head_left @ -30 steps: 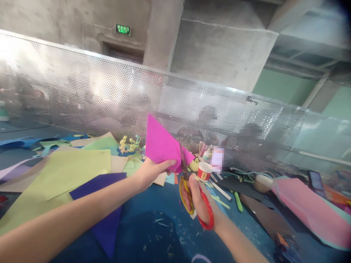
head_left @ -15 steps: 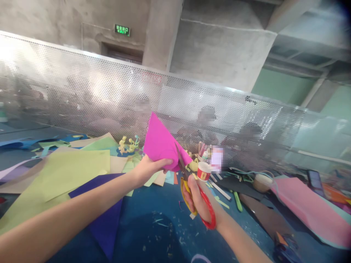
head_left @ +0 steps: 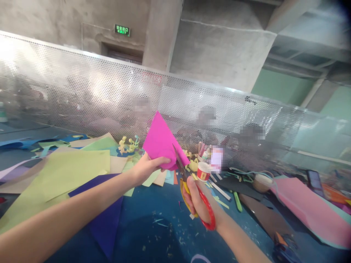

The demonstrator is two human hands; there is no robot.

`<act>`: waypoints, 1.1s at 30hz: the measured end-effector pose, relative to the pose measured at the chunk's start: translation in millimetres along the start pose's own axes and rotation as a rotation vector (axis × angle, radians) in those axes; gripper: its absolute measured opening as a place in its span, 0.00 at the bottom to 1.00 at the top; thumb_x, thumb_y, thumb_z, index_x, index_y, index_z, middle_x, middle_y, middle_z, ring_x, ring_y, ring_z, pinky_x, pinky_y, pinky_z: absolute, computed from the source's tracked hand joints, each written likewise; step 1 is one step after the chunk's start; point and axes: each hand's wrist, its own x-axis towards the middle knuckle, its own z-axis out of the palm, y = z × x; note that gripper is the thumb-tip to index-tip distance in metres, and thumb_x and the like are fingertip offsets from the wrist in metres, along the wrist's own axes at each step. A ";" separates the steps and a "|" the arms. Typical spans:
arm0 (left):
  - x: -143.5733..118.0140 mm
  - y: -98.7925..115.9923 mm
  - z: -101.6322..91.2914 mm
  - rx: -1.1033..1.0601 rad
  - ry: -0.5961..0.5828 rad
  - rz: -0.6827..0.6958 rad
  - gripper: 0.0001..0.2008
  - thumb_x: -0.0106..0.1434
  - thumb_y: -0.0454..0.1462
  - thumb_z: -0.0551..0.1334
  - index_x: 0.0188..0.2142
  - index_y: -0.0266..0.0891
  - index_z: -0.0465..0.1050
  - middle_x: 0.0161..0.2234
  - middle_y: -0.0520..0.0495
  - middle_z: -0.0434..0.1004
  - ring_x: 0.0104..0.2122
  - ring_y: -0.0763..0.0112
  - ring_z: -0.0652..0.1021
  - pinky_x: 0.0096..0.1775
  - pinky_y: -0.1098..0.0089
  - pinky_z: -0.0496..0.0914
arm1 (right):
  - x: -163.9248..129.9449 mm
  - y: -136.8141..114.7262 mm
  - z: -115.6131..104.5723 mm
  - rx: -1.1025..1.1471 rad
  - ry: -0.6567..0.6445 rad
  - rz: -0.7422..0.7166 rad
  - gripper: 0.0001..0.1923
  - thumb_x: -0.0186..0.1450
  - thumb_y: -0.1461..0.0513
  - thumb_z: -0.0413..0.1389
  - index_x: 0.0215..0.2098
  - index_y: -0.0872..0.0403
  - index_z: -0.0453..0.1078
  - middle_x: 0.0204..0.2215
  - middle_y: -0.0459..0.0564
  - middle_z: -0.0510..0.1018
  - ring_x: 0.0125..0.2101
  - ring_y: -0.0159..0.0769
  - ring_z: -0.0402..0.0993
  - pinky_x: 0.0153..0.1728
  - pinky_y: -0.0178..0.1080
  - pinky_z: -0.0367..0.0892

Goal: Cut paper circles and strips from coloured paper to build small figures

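The left hand (head_left: pixel 146 168) pinches the lower edge of a folded pink paper (head_left: pixel 161 144) held up above the tabletop (head_left: pixel 153 226), while just to its right the right hand (head_left: pixel 197 201), fingers closed through the scissors (head_left: pixel 192 190), points the blades up-left into the paper's right edge.

A blue surface (head_left: pixel 153 223), speckled with small paper scraps, carries loose coloured sheets on its left side: a large yellow-green sheet (head_left: pixel 63 171), a dark purple sheet (head_left: pixel 106 215) just beside it and partly under it, and tan and pale green sheets (head_left: pixel 101 143) behind them. Farther back stand a small red-and-white paper cup (head_left: pixel 203 171) and a few curled paper figures (head_left: pixel 127 144). To the right lie a roll of twine (head_left: pixel 260 182), a green stick (head_left: pixel 237 201), a dark brown sheet (head_left: pixel 260 215) and a large pink sheet (head_left: pixel 309 212).
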 end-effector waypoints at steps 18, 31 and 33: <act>1.9 3.0 -6.8 0.030 -0.044 0.001 0.06 0.54 0.34 0.62 0.26 0.36 0.65 0.23 0.53 0.64 0.23 0.77 0.65 0.27 0.72 0.62 | -1.7 -2.2 1.4 -0.010 0.053 0.083 0.28 0.60 0.39 0.39 0.16 0.51 0.50 0.10 0.37 0.48 0.08 0.24 0.49 0.08 0.31 0.46; 7.1 0.4 -11.1 -0.042 -0.017 -0.052 0.07 0.52 0.35 0.64 0.24 0.34 0.68 0.21 0.53 0.66 0.22 0.78 0.65 0.26 0.73 0.61 | 2.1 -3.4 -6.9 -0.071 -0.005 0.003 0.32 0.60 0.38 0.36 0.11 0.51 0.47 0.05 0.40 0.49 0.08 0.24 0.46 0.08 0.32 0.44; 9.7 -0.9 -12.8 -0.081 -0.010 -0.061 0.07 0.52 0.35 0.65 0.23 0.33 0.70 0.21 0.52 0.67 0.21 0.79 0.64 0.25 0.74 0.60 | 2.2 -2.3 -5.9 -0.056 -0.010 0.030 0.32 0.59 0.37 0.35 0.11 0.50 0.47 0.05 0.41 0.49 0.07 0.25 0.48 0.08 0.33 0.47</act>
